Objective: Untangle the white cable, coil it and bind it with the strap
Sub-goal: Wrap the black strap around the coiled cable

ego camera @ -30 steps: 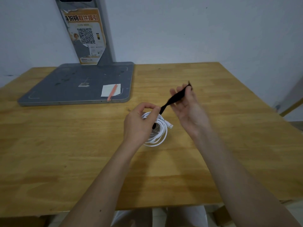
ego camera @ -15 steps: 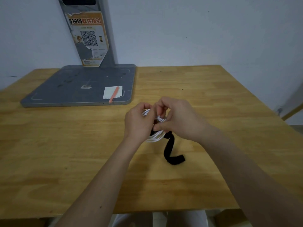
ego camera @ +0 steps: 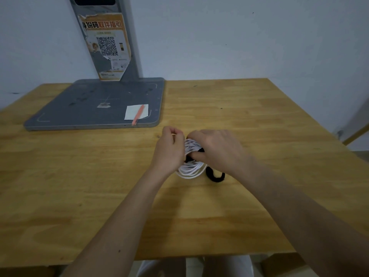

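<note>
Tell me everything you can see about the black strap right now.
The black strap looks like soft, flat fabric. One part crosses the coiled white cable between the left hand and right hand, mostly hidden by them. Its loose tail curls on the wooden table below the right hand. Not yet fastened, as far as visible.

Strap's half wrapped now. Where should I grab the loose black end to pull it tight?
Take the strap at its free tail, which curls on the table just right of the cable. Come from the right and above, since the coil and both hands block the left. Pinch the flat faces.
</note>
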